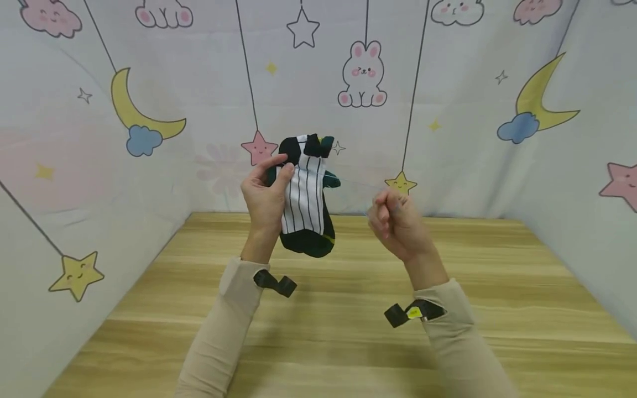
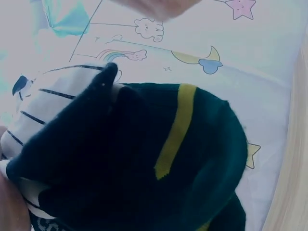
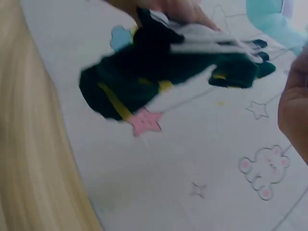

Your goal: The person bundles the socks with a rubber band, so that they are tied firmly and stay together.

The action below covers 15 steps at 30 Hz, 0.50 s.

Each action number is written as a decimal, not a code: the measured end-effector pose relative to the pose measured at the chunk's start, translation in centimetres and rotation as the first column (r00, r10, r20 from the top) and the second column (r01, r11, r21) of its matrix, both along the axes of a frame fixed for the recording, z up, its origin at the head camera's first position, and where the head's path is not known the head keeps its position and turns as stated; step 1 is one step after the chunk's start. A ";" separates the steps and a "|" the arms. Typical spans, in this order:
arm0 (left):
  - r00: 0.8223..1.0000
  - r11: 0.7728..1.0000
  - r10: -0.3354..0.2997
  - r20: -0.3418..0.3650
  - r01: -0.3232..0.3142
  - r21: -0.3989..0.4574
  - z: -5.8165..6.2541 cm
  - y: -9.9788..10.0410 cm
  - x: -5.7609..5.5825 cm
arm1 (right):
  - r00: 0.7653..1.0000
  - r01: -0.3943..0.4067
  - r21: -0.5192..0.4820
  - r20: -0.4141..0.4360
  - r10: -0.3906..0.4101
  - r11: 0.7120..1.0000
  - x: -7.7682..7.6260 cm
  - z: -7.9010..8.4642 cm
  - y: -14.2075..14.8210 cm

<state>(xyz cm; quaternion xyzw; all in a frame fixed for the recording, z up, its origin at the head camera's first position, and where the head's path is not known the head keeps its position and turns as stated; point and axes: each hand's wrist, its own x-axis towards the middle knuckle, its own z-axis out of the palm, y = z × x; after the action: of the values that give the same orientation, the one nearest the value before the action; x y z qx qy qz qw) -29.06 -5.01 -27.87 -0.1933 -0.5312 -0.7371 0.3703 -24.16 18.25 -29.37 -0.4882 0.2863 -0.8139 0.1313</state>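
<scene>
A bundle of socks (image 1: 304, 202), white with thin black stripes and black-green ends, hangs upright above the table. My left hand (image 1: 266, 190) grips it along its left edge, thumb in front. A thin pale blue thread (image 1: 354, 181) runs taut from the socks to my right hand (image 1: 402, 225), which pinches it with curled fingers. In the left wrist view, a dark green sock part (image 2: 214, 122) with a yellow band fills the middle. The right wrist view shows the green side (image 3: 113, 84) and, at the right edge, part of my right hand (image 3: 294, 108).
A wood-grain table (image 1: 348, 342) lies below both hands. Behind it hangs a white cloth backdrop (image 1: 318, 105) printed with stars, moons, clouds and a rabbit. Black wrist-worn cameras (image 1: 286, 286) sit at both beige sleeves (image 1: 214, 337).
</scene>
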 end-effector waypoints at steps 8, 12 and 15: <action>0.995 0.999 -0.015 -0.101 0.019 0.043 -0.1 -0.4 -0.4 | 0.742 0.108 -0.379 0.646 0.179 0.919 2.2 0.2 -5.0; 0.991 0.999 -0.048 -0.128 0.050 0.015 -0.1 -0.5 -0.6 | 0.643 0.242 -0.363 0.755 0.132 0.900 3.3 1.2 -5.9; 0.984 0.996 -0.089 -0.151 0.086 -0.029 -0.1 -0.4 -0.4 | 0.597 0.295 -0.359 0.793 0.123 0.885 3.9 1.9 -5.8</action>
<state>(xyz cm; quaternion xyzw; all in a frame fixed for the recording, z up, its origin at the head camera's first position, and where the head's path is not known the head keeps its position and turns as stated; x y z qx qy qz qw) -29.41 -5.44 -27.92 -0.2762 -0.5005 -0.7298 0.3749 -20.27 12.42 -27.50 -0.0742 0.0220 -0.9933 0.0861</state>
